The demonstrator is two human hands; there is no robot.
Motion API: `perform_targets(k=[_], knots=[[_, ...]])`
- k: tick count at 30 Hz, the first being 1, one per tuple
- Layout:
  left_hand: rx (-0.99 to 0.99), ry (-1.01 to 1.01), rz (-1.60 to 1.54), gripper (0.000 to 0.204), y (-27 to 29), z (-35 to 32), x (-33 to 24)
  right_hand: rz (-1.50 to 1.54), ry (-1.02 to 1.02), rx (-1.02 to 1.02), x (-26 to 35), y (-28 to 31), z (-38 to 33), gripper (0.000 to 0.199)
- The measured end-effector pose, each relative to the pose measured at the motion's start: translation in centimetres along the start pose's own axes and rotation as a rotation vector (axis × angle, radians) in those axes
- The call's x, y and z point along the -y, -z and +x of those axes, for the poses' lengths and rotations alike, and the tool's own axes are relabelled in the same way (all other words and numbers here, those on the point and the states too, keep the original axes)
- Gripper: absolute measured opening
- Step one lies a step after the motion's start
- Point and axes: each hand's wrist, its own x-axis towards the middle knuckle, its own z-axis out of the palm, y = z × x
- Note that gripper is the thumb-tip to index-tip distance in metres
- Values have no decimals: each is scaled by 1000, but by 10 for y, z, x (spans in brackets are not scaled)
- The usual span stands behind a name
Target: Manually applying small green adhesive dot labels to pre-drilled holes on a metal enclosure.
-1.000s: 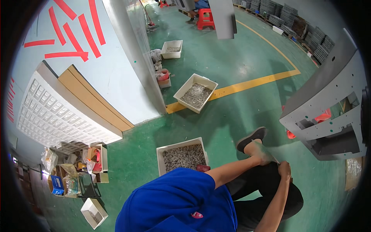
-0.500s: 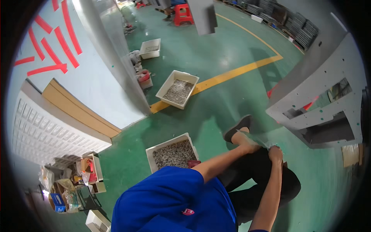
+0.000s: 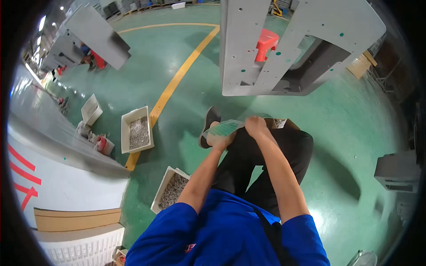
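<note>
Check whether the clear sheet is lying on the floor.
No, the clear sheet is raised off the floor, overlapping the left hand and meeting the right hand.

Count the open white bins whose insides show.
3: the near bin beside the left forearm; the middle bin on the yellow line; the far bin farther left. A white object at the top edge is too small to identify; others may be hidden.
</note>
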Motion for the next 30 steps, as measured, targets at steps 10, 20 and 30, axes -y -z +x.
perform_targets(k=[10,20,30], knots=[[23,-254,-105,20,-3,8,25,87,139,-44,39,20,-7,16],[1,-133,-324,34,-30,-20,89,662,439,-208,80,54,18,29],[618,644,-1376,42,31,-116,48,2029,261,528,60,77,-34,14]])
